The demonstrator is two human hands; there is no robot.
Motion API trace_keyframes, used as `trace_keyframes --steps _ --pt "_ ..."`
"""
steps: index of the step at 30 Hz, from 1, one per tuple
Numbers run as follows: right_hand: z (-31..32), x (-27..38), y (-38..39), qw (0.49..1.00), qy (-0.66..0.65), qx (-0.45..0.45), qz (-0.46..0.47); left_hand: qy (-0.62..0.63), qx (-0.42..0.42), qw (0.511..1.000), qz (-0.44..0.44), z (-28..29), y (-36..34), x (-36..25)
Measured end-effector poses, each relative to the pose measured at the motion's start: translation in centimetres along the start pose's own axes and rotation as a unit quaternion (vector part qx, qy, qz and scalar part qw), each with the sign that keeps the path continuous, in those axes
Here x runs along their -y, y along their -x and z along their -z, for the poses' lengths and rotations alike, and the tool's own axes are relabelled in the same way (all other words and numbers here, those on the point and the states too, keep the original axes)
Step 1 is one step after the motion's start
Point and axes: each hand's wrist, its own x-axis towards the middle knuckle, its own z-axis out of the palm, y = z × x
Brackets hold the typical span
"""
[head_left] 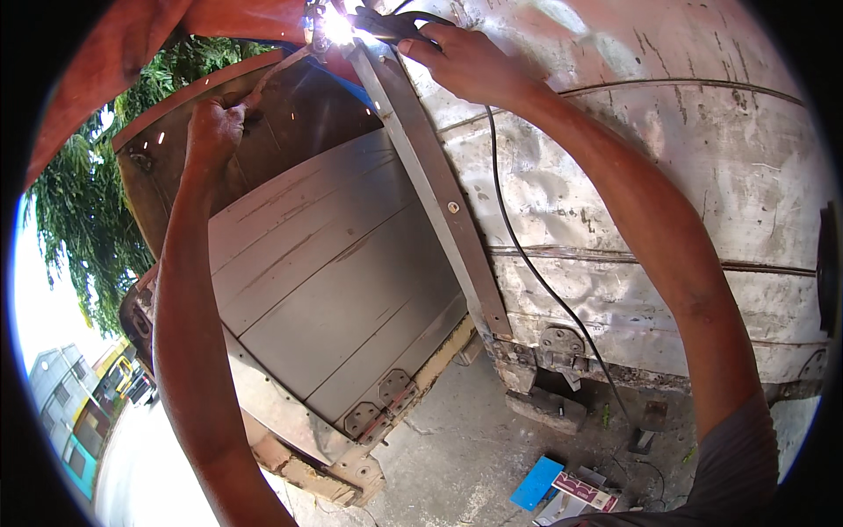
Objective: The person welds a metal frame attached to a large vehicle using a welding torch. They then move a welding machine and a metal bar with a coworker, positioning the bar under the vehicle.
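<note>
Both my arms are raised toward the top of a metal post (430, 180), where a bright welding arc (335, 28) glares and throws sparks. My right hand (474, 66) is closed around a dark welding electrode holder (379, 24), just right of the glare. From it a black cable (520, 246) hangs down to the ground. On the left, my left hand (215, 130) is closed on a thin brownish strip (279, 72), whose far end reaches beside the arc. Glare hides the electrode tip and the spot being welded.
A dented silver metal panel (632, 184) stands right of the post; a grey slatted panel (342, 263) with hinges hangs at left. On the concrete ground (457, 430) lie a blue flat piece (536, 483) and a small box (584, 492). Trees and a street show beyond.
</note>
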Motion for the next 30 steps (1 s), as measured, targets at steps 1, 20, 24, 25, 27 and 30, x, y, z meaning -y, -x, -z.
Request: trace_keyframes --steps 1,20,24,25,27,30 --pt "-0.2 0.2 0.0 1.0 -0.001 -0.013 0.012 -0.006 -0.014 0.999 -0.032 0.2 -0.2 0.9" --pt "-2.1 -1.7 -1.0 0.995 -0.021 -0.087 0.048 0.032 0.03 0.999 0.017 0.2 -0.1 0.2" --pt "-1.5 -0.5 -0.5 1.0 -0.026 -0.015 -0.01 0.023 0.025 0.999 -0.022 0.4 0.0 1.4" --pt "-1.6 -0.7 -0.6 1.0 -0.018 -0.021 -0.003 0.021 0.027 0.999 -0.021 0.4 0.1 1.1" --pt "-1.8 -1.2 -0.8 0.999 -0.009 -0.043 0.012 0.036 0.031 0.999 -0.012 0.3 0.3 0.4" --pt "-2.0 -1.4 -1.0 0.999 -0.011 -0.049 0.019 0.066 0.033 0.997 -0.002 0.2 0.4 0.1"
